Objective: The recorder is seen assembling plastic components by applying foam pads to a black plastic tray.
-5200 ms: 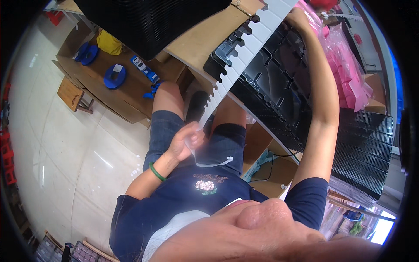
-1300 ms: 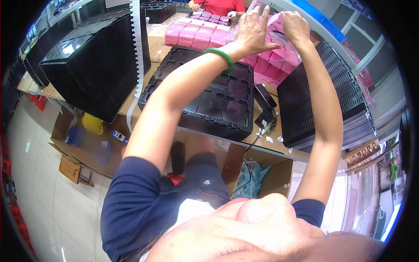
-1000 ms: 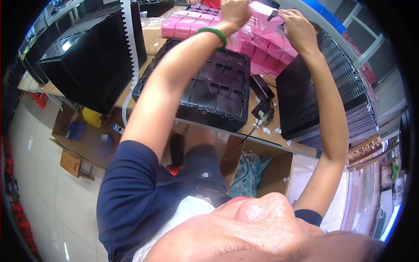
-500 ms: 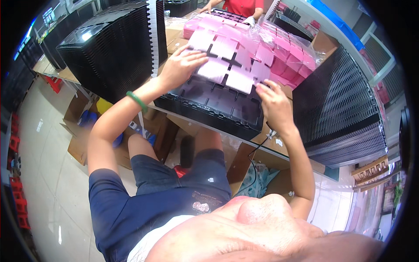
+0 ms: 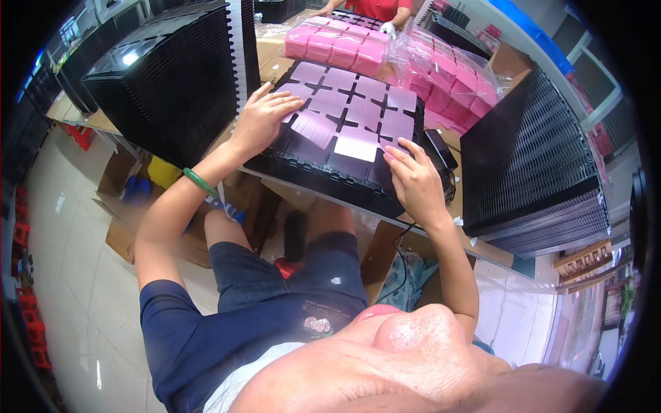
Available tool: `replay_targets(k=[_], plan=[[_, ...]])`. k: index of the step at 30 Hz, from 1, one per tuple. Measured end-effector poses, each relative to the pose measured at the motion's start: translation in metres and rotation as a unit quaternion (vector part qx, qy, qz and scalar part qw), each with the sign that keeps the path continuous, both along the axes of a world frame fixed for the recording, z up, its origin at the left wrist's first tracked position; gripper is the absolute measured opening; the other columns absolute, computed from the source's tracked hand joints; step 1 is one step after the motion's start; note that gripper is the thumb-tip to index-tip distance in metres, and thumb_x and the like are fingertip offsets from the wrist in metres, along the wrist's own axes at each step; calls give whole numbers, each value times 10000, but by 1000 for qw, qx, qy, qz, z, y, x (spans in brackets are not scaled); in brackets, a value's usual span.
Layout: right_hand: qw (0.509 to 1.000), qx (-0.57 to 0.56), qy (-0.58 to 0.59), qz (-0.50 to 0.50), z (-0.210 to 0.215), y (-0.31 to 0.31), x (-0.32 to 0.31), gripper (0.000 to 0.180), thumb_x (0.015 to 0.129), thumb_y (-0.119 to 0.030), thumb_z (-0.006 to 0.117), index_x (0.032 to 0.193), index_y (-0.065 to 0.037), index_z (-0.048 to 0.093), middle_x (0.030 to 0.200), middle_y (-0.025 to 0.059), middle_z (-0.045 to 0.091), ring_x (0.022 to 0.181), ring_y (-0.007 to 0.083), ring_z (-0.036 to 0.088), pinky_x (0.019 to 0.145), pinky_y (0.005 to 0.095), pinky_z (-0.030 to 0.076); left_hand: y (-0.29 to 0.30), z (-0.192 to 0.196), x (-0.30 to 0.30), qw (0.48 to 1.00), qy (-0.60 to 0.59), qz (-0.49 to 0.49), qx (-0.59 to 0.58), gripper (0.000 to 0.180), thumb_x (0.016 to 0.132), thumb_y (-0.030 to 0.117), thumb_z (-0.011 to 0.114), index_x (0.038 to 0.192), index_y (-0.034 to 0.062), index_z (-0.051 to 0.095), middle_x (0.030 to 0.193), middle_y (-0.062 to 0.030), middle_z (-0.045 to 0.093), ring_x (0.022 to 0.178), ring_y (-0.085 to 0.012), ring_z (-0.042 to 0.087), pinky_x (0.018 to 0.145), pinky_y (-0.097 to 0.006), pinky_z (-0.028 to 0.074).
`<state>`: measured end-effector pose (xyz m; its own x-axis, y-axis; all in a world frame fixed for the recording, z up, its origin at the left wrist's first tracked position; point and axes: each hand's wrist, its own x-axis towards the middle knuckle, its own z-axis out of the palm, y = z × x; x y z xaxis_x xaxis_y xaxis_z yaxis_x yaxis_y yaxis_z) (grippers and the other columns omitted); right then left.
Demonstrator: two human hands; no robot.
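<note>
Before me on the bench lies a black plastic tray [image 5: 303,164], filled with pale pink rectangular pieces [image 5: 329,103] in rows. Black cross-shaped gaps part them. Two brighter pieces sit nearest me, a left one [image 5: 313,129] and a right one [image 5: 355,149]; the left one looks slightly tilted. My left hand [image 5: 265,124] rests at the tray's left side, fingers stretched over the edge pieces. At the front right corner is my right hand [image 5: 416,177], its fingers spread over the rim beside the right bright piece. Neither hand appears to grip anything.
Tall stacks of black trays stand at left [image 5: 165,89] and right [image 5: 530,151]. Plastic-wrapped pink blocks [image 5: 337,43] lie beyond my tray. Across the bench a person in a red top [image 5: 379,8] handles another black tray [image 5: 358,20]. A small black device [image 5: 439,151] with a cable sits on the right.
The group of pale pink pieces, held raised and tilted before, now lies down in the black tray. Both hands have moved slightly left and toward me, and their fingers have loosened.
</note>
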<state>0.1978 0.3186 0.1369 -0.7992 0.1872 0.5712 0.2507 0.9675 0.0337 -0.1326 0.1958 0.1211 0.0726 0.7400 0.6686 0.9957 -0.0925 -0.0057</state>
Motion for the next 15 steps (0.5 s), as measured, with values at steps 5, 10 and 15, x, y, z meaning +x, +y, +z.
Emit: replay_targets(k=[5,10,15], plan=[[1000,8,-2,-4,3,-3,0,281,808,-17,644,1082,-3,707,1190,87,679,1243,300,552,1009,416,479,-1,4,-3,1000,-17,-8,15,455,812,-51,585,1214,132,695,1251,-56,681,1235,-210,598,1169,-472,334],[1000,8,-5,-9,3,-2,0,294,800,-18,652,1090,-7,703,1196,81,676,1248,299,546,1010,417,477,-4,4,-9,999,-33,-6,27,404,820,-29,613,1178,128,714,1257,-41,682,1247,-205,591,1167,-469,336],[1000,3,-8,0,5,-11,-3,291,799,-18,654,1085,-5,701,1199,84,674,1246,301,546,1015,421,473,-9,5,-12,997,-55,2,46,413,807,-35,613,1171,131,716,1262,-34,681,1257,-203,585,1161,-465,343]])
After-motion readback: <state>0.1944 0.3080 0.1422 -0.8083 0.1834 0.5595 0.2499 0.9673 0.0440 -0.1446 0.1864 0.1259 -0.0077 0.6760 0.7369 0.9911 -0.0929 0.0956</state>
